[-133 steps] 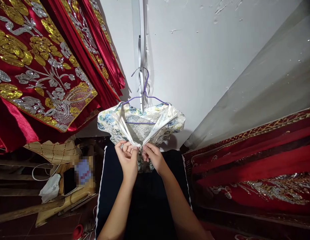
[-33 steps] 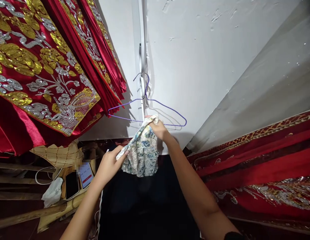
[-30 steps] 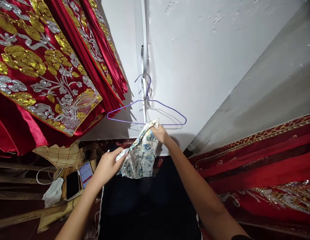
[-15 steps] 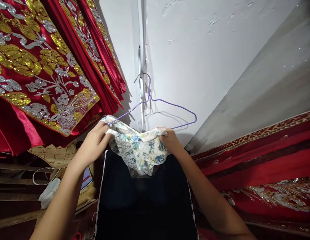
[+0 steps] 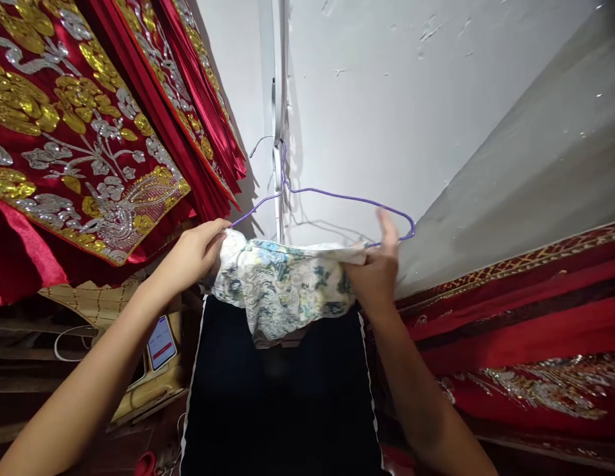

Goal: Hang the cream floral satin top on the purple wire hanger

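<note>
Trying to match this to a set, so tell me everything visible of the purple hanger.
The purple hanger is thin wire, coated purple as it looks. Its hook hangs on a white strip on the wall. It sits skewed, the right bend standing out farther. Its lower bar is hidden behind the floral garment, which the left hand and right hand hold up at its two ends; the right hand's blurred fingers reach the right bend.

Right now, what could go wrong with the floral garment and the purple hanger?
The purple hanger hangs tilted by its thin hook, so a pull by the left hand or right hand might unhook it. The floral garment is stretched between the wire's ends and may snag or slip off.
</note>
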`<action>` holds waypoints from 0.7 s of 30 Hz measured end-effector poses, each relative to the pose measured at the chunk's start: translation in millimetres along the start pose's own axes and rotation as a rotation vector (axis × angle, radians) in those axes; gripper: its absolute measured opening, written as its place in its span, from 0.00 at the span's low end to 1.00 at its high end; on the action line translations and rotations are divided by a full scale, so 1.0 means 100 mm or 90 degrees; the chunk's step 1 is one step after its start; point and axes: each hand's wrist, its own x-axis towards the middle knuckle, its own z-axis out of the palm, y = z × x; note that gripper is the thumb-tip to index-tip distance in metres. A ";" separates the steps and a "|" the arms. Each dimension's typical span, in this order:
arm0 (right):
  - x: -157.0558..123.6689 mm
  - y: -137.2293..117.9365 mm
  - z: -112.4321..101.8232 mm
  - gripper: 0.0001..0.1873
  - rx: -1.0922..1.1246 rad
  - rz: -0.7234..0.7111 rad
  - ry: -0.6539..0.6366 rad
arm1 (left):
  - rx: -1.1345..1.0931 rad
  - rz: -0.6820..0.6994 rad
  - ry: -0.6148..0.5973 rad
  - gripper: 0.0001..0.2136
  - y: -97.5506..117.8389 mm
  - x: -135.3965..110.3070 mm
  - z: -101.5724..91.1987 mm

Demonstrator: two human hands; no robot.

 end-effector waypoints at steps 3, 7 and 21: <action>0.08 0.00 -0.08 0.67 0.013 0.013 0.087 | -0.001 0.000 -0.029 0.16 0.05 -0.04 -0.09; 0.19 0.13 -0.16 0.66 -0.046 0.067 0.047 | 0.000 0.007 -0.016 0.15 0.01 -0.03 -0.09; 0.38 0.15 -0.67 0.20 -0.109 0.140 -0.249 | 0.057 -0.048 0.104 0.21 -0.12 -0.08 0.04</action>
